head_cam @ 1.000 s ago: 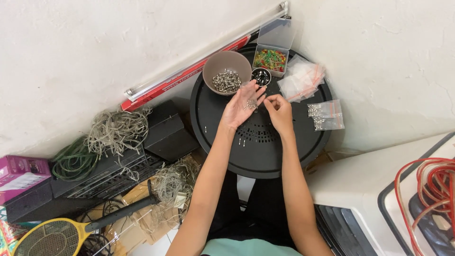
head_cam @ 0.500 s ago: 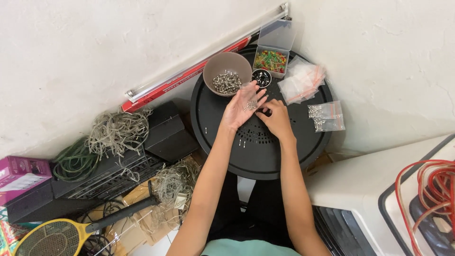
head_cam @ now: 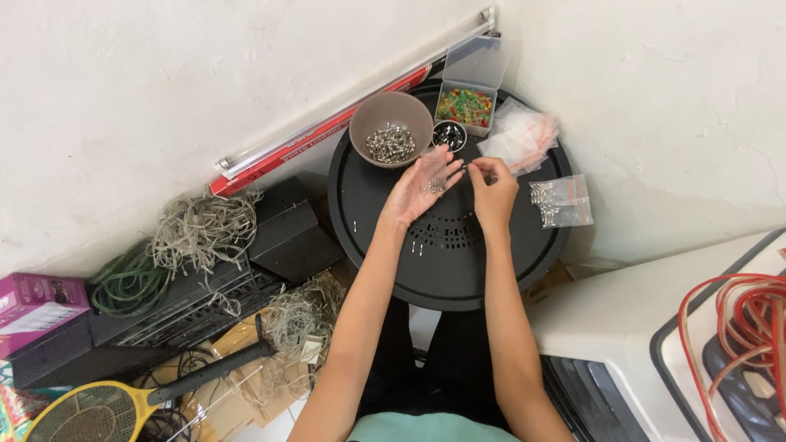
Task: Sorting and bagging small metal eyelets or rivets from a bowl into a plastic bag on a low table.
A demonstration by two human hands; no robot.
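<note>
Left hand (head_cam: pixel 415 190): palm up, fingers spread and flat, supporting a small clear bag (head_cam: pixel 436 168) with a few small metal parts on the palm. Nothing is clamped; the bag rests loose. Right hand (head_cam: pixel 494 187): thumb and forefinger closed in a tight pinch at the bag's edge, apparently on one small metal part, though the item is too small to confirm.

Risk, as a judgement: the open palm offers no restraint, so a slight tilt could roll the parts off onto the round black counter (head_cam: pixel 368 213), where its slots could swallow them. A loose pinch could drop the part the same way; a few stray pieces already lie on the counter near the left wrist.

Surroundings: a brown bowl (head_cam: pixel 391 128) of metal parts sits just beyond the left hand, a small black cup (head_cam: pixel 449 135) beside it, a clear box of coloured pieces (head_cam: pixel 464 105) behind, filled bags (head_cam: pixel 562 201) to the right.
</note>
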